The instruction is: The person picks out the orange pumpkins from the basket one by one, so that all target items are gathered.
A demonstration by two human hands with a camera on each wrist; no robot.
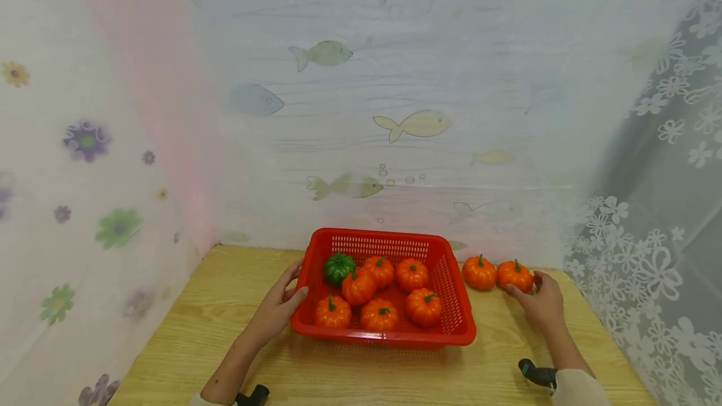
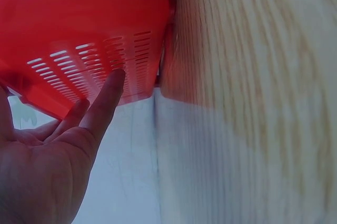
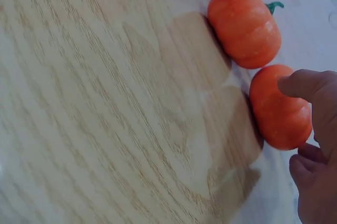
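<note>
A red plastic basket (image 1: 389, 338) with slotted walls holds one green toy pumpkin (image 1: 340, 268) and several orange toy pumpkins (image 1: 412, 275). My left hand (image 1: 277, 307) grips its left side, thumb at the rim. In the left wrist view, fingers (image 2: 108, 100) lie against the slotted outer wall. To the right of the basket, two more orange pumpkins stand side by side. My right hand (image 1: 544, 299) holds the outer pumpkin (image 3: 279, 110) between thumb and fingers, the thumb on its front. The inner pumpkin (image 1: 479, 272) sits close beside it, nearer the basket.
A light wood-grain table (image 1: 237, 281) lies under everything. Behind it hangs a pale curtain (image 1: 417, 67) with fish drawings, meeting the table's back edge. Flower-patterned sheets close in the left and right sides. Black wrist straps (image 1: 538, 373) show at both forearms.
</note>
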